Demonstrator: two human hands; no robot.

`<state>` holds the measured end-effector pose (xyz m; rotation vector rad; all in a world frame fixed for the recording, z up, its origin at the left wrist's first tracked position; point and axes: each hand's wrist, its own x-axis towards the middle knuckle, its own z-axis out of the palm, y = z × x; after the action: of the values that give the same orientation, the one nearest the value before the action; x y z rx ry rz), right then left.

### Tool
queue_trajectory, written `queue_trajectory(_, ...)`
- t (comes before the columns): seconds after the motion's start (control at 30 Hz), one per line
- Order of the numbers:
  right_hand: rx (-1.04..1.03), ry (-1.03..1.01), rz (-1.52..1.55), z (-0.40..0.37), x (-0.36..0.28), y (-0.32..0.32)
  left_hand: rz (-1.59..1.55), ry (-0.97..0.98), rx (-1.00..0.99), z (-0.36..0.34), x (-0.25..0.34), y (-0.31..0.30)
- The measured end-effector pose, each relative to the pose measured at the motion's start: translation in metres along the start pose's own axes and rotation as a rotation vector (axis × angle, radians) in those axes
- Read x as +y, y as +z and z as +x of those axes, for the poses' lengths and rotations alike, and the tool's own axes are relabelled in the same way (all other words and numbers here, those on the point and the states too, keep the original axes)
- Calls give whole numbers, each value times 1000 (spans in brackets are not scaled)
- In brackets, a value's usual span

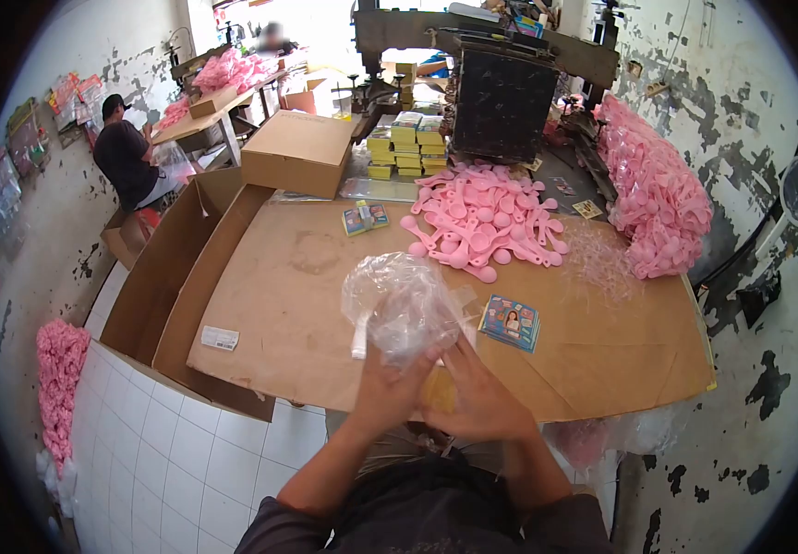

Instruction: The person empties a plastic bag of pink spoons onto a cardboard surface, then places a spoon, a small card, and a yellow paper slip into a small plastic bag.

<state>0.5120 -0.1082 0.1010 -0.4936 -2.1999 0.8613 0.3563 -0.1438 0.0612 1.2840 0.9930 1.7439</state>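
A clear, crumpled plastic bag [399, 300] is at the table's near edge in front of me. My left hand [388, 392] grips the lower part of the bag, its fingers partly covered by the plastic. Close beside it, my right hand [477, 392] also holds the bag at its right side, thumb near the left hand. A stack of blue printed cards [510, 323] lies just right of the bag. Beyond the bag is a pile of pink plastic spoons [487, 217]. Another small bundle of cards [365, 219] sits behind the bag, to the left.
Cardboard covers the table [279, 314]. A closed carton [297, 148] and yellow card stacks [408, 143] stand at the back. An open carton [173, 277] flanks the left side. Heaped pink spoons [653, 194] line the right wall. A person [126, 152] sits far left.
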Motion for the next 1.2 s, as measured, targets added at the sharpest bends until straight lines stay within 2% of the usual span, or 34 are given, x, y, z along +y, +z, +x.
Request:
queue_trajectory(0.1,-291,-77,10,6,-15,-50,94,24,85,5,1,-29)
queue_trajectory(0.17,-188,-123,124,-2,19,-84,114,19,140,5,-2,-45)
queue_trajectory(0.2,-82,-81,208,6,22,-86,81,-38,107,4,-4,-55)
queue_trajectory(0.23,26,-48,294,18,20,-87,-6,-56,26,2,-11,-64)
queue_trajectory(0.3,371,144,515,47,8,-56,-181,-89,-146,-3,-25,-75)
queue_trajectory(0.4,-31,452,1196,45,24,-41,-84,55,-192,6,0,-55)
queue_trajectory(0.5,-9,329,1014,53,30,-53,-139,50,-103,15,26,-42)
queue_trajectory(0.53,-93,287,1028,57,27,-64,-63,33,-117,15,26,-42)
queue_trajectory(0.57,-72,287,939,59,17,-66,14,18,-133,15,27,-42)
queue_trajectory(0.6,-52,279,847,64,-1,-68,92,8,-152,17,28,-41)
queue_trajectory(0.67,-68,182,477,66,-25,-75,76,-98,-139,20,26,-39)
queue_trajectory(0.73,-136,6,-83,62,-36,-83,-10,-131,-58,27,23,-36)
queue_trajectory(0.8,-185,-325,-228,53,-29,-61,-162,-90,98,38,19,-34)
queue_trajectory(0.83,-214,-496,-299,50,-27,-48,-96,-51,105,39,19,-31)
queue_trajectory(0.9,-195,-439,-409,45,-39,-32,37,17,121,40,18,-24)
queue_trajectory(0.93,-181,-402,-461,41,-44,-25,-15,33,143,41,18,-22)
queue_trajectory(1.0,-4,-441,-430,36,-29,-7,-115,68,177,43,18,-20)
queue_trajectory(1.1,211,-392,-479,26,-9,11,-534,-59,322,48,4,-24)
queue_trajectory(1.2,389,-288,-574,30,5,11,-612,-89,344,45,1,-13)
